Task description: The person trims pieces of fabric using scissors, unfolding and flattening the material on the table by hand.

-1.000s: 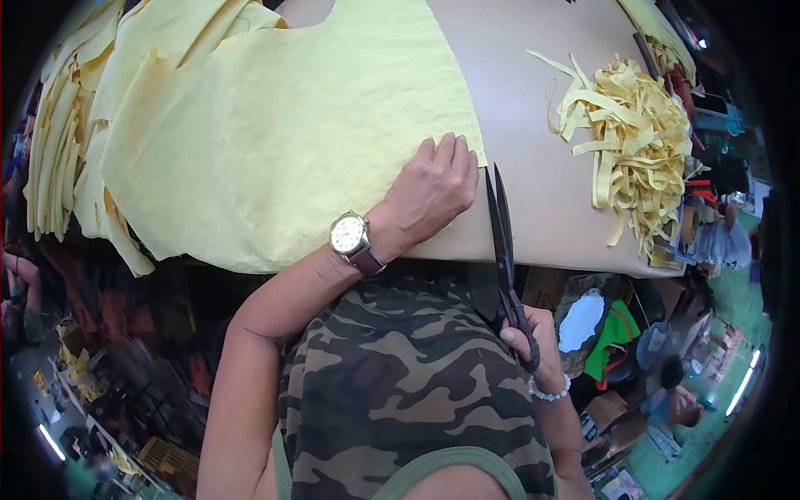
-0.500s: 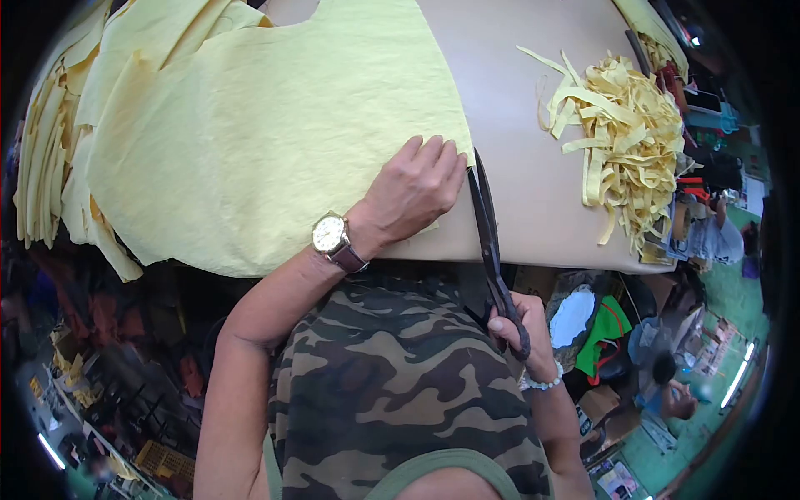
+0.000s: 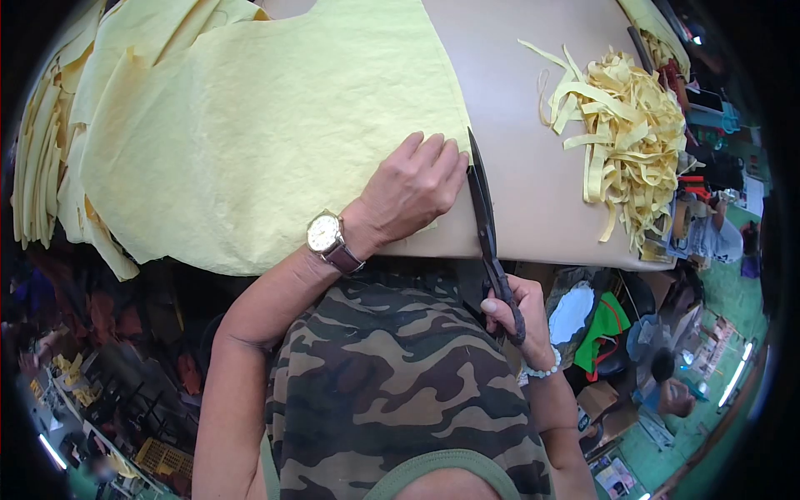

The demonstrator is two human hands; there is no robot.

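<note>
Left hand (image 3: pixel 404 190): palm down, fingers side by side and slightly bent, resting on the yellow cloth (image 3: pixel 292 108). Fingertips sit just inside the cloth's right edge, near its lower right corner. Thumb out of sight beneath; cannot tell whether cloth is pinched or only pressed.

Right hand (image 3: pixel 533 321): fingers and thumb closed round the handles of the black scissors (image 3: pixel 490 242), in front of the tabletop (image 3: pixel 533 200) edge. Blades point away from these fingers, over the tabletop; tips meet the cloth's right edge just beside the left fingertips. Width of any gap between the blades cannot be told.

Cloth: spread flat under the left fingers, reaching well to the left of them and beyond them to the top of the view, with a curved cut-out at the far side. Its near edge curves down to the tabletop's front. Farther left of the left fingers, folded yellow layers (image 3: pixel 42 167) hang in a stack, partly overlapped by the cloth.

Right of the left fingers, past a bare stretch of tabletop: a tangled heap of yellow strips (image 3: pixel 633 125), well apart from both hands. A few strips trail from it toward the left fingers.

Behind the left fingers, at the wrist: a watch (image 3: pixel 324 232) on a brown strap. Behind the right fingers: a pale beaded bracelet (image 3: pixel 546 367). Right of the right fingers, below tabletop level: a green item (image 3: pixel 602 329) with red edging.
</note>
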